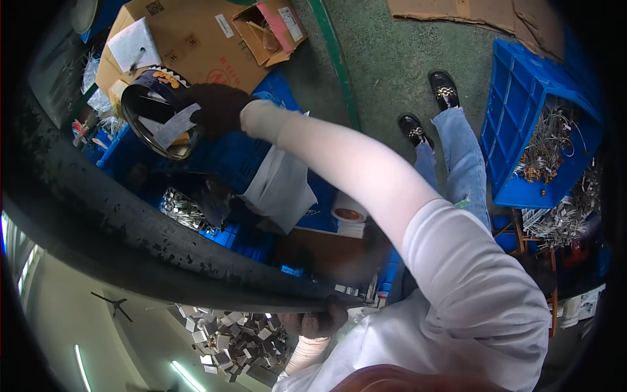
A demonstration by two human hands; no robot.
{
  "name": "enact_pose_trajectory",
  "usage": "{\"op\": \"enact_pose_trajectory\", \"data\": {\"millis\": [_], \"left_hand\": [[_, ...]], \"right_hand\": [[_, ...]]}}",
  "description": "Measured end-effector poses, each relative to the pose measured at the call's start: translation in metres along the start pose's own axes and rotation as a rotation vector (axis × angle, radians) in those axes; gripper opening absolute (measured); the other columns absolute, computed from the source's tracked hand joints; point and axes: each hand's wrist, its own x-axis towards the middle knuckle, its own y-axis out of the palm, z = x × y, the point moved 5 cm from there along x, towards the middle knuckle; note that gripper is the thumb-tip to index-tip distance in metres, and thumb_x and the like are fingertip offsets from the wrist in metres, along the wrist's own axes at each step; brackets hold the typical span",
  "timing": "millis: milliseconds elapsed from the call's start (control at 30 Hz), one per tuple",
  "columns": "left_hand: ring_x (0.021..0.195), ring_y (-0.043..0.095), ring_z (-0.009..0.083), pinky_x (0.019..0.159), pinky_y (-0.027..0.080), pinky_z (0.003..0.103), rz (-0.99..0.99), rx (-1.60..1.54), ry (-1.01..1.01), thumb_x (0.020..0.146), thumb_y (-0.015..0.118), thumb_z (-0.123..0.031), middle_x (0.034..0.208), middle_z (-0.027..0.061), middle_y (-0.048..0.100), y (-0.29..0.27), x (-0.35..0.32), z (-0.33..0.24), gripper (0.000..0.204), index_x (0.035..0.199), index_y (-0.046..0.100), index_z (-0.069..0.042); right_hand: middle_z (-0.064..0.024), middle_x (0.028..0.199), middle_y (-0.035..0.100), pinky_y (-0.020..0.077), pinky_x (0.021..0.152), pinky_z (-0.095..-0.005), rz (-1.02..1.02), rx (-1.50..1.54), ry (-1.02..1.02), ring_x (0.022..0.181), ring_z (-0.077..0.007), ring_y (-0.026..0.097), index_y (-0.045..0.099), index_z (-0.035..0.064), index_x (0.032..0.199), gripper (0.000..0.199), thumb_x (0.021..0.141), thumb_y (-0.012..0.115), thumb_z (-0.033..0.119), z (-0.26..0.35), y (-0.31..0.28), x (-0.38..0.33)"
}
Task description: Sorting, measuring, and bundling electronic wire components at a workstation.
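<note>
My right hand (222, 110), in a dark glove, reaches to the upper left beside a round dark tin (168, 80) with a patterned side. The tin is tilted, its opening showing papers inside. A white printed paper slip (176, 125) lies across that opening, its upper end at my closed fingertips. Low in the view, my left hand (317, 321), also dark-gloved, has its fingers curled at the lower edge of a long dark curved bar (130, 228). What those fingers hold, if anything, is hidden.
Cardboard (202, 39) bears an open small box (264, 32) and a white pad (134, 44). Blue crates (522, 98) with thin metal parts stand at the right. A tape roll (349, 208) sits mid-view. Small metal blocks (238, 340) are heaped at lower left.
</note>
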Motion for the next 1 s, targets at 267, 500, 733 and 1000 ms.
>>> {"op": "enact_pose_trajectory", "data": {"millis": [267,500,733,1000], "left_hand": [[0.125,0.039,0.0457,0.104,0.035,0.061,0.001,-0.051,0.074,0.086,0.063,-0.016,0.133,0.0227,0.037,-0.01,-0.002,0.003,0.054,0.133,0.038,-0.006],[0.128,0.037,0.0442,0.105,0.031,0.062,0.102,0.034,0.021,0.085,0.063,-0.013,0.134,0.0218,0.037,-0.012,0.003,-0.006,0.056,0.134,0.037,-0.004],[0.122,0.045,0.0427,0.099,0.039,0.059,0.079,0.107,0.005,0.085,0.071,-0.021,0.131,0.0224,0.044,-0.014,-0.002,-0.006,0.057,0.13,0.041,-0.005],[0.13,0.035,0.0424,0.108,0.029,0.059,0.089,0.051,0.012,0.087,0.063,-0.013,0.137,0.0233,0.037,-0.011,0.0,-0.005,0.057,0.137,0.036,-0.004]], "right_hand": [[-0.014,0.127,0.059,0.0464,0.1,-0.0355,0.016,-0.196,0.014,0.113,-0.0259,0.059,0.056,0.0121,0.133,0.052,0.084,0.067,0.026,0.022,-0.087,-0.064],[-0.0126,0.126,0.061,0.048,0.099,-0.0369,-0.044,-0.24,0.121,0.111,-0.0255,0.061,0.056,0.0121,0.134,0.051,0.086,0.068,0.026,0.052,-0.125,-0.096],[-0.0143,0.127,0.06,0.0471,0.101,-0.038,-0.024,-0.252,0.118,0.115,-0.0275,0.059,0.056,0.0124,0.134,0.051,0.086,0.068,0.025,0.076,-0.127,-0.102],[-0.0152,0.125,0.061,0.0492,0.097,-0.0386,-0.028,-0.2,0.096,0.113,-0.027,0.06,0.056,0.0119,0.134,0.053,0.085,0.069,0.026,0.067,-0.122,-0.109]]}}
